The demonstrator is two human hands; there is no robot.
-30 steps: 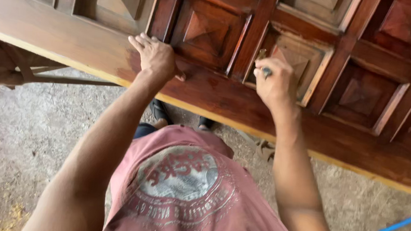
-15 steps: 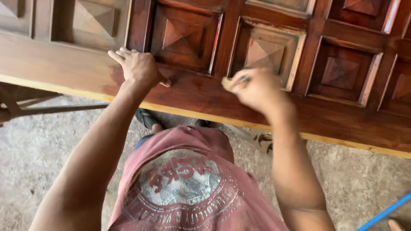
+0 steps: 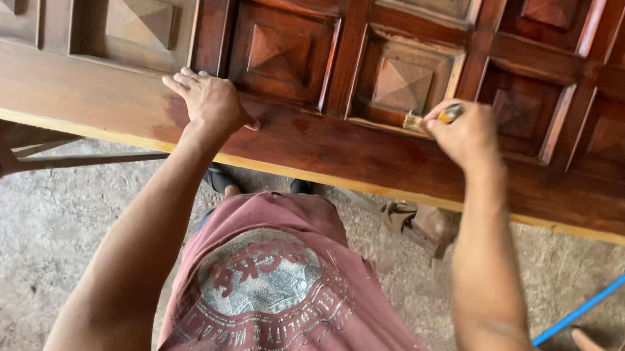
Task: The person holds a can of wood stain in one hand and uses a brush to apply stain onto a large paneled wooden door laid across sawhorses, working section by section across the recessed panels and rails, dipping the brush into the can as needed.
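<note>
Sliding rightward, right hand point(image 3: 468, 132) brushes door point(image 3: 314, 150); left hand point(image 3: 210, 101) stays flat.

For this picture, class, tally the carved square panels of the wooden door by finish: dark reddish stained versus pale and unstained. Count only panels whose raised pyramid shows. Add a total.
Dark reddish stained panels: 5
Pale unstained panels: 2
Total: 7
The right hand holds a small brush at one stained panel's edge.
</note>
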